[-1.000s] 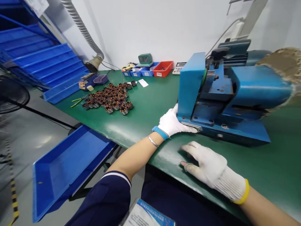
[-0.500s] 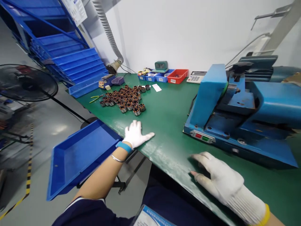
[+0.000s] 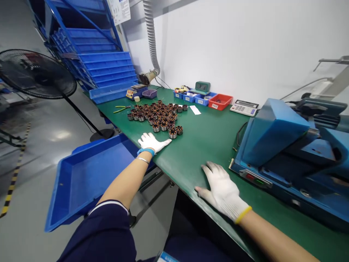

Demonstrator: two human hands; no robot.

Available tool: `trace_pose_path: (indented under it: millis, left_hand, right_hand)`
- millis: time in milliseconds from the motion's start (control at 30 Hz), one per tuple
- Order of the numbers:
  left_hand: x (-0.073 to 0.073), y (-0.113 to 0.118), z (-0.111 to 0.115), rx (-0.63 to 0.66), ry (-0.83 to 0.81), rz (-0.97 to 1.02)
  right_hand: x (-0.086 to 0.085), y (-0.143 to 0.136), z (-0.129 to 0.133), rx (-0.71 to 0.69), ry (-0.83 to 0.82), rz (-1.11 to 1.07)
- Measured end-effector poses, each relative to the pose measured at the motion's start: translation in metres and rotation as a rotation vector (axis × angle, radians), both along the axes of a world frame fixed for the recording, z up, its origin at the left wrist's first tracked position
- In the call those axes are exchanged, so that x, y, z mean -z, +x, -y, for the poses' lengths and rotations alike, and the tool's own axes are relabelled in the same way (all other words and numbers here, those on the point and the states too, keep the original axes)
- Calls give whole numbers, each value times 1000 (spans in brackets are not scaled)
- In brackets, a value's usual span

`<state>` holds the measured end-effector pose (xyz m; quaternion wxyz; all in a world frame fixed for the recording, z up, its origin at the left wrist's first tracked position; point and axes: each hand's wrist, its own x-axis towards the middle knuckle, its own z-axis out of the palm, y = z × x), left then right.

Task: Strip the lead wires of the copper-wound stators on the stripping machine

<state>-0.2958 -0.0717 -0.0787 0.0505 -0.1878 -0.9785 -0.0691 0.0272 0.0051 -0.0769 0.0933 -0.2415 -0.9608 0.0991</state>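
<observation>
My left hand (image 3: 153, 142), in a white glove with a blue band at the wrist, lies with fingers spread on the green tabletop (image 3: 188, 154) near its front edge. Just beyond it sits a cluster of small motor stators (image 3: 160, 114), dark rings with copper windings and metal sides. My right hand (image 3: 220, 186), gloved in white with a yellow cuff, rests over the table with its thumb apart from the fingers. Nothing shows in either hand. To the right of it stands a blue machine (image 3: 272, 142) with a red and a green button.
A blue tray (image 3: 64, 185) sits below the table's left edge, near a standing fan (image 3: 38, 74). Along the wall are small blue bins (image 3: 203, 100), a red bin (image 3: 220, 102), a clock (image 3: 202, 86) and a calculator (image 3: 244, 107). Green-handled pliers (image 3: 121, 108) lie left of the stators.
The view has turned to the right. My left hand has come closer to the stators, and my right hand has moved left and forward, away from the machine's front.
</observation>
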Motion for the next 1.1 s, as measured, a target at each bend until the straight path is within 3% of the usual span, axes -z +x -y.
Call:
trace_pose_path:
  millis: [167, 400, 667, 900, 1100]
  left_hand:
    - [0, -25, -1, 29, 6, 1]
    - [-1, -76, -1, -4, 20, -15]
    - [2, -81, -3, 16, -19, 18]
    - [1, -100, 1, -42, -18, 60]
    - [-6, -162, 10, -104, -3, 60]
  right_hand:
    - [2, -90, -23, 5, 30, -19]
    - [3, -171, -59, 68, 7, -11]
    - [10, -270, -99, 90, -64, -41]
    - [18, -328, -95, 72, -89, 7]
    - [17, -396, -73, 210, -146, -20]
